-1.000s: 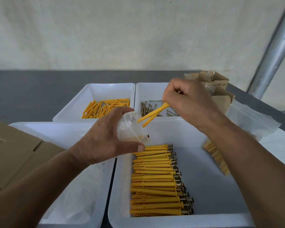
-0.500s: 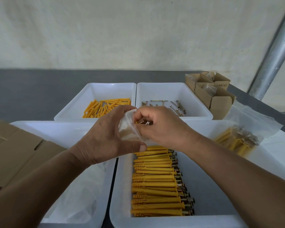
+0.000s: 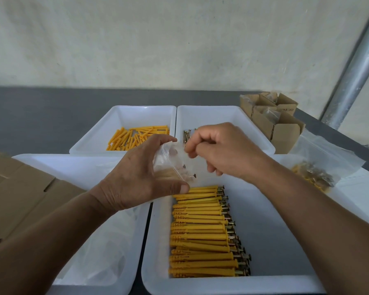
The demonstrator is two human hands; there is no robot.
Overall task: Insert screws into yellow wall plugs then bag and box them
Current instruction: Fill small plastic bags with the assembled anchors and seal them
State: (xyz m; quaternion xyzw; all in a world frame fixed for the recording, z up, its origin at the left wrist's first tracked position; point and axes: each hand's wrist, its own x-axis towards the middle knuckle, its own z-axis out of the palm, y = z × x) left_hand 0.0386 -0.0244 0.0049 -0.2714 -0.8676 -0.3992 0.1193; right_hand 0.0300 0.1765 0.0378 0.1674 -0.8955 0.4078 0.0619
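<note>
The near right tray (image 3: pixel 275 241) holds a row of yellow plugs (image 3: pixel 200 233) lying side by side, each with a screw inserted and the screw heads pointing right. The near left tray (image 3: pixel 73 167) holds loose clear bags (image 3: pixel 102 252). Flat cardboard (image 3: pixel 19 199) lies to the left of this tray.

Above the gap between the two near trays, the left hand (image 3: pixel 136 179) grips a small clear bag (image 3: pixel 170 165), with the thumb below and the fingers curled over the top. Plugs with screws are inside this bag; their screw heads show through the plastic. The right hand (image 3: pixel 226 152) is at the mouth of the bag with its fingers curled. Whether they pinch the bag's edge cannot be determined.

A filled bag (image 3: pixel 315 173) of plugs and screws lies on the right, beyond the near right tray.

Farther back, the far left tray (image 3: pixel 124 116) contains loose plugs (image 3: pixel 134 137) without screws. The far right tray (image 3: pixel 222 116), touching it, contains loose screws (image 3: pixel 186 136), partly hidden by the right hand. Open cardboard boxes (image 3: pixel 283 133) stand just beside this tray, on the grey table (image 3: pixel 41 116).
</note>
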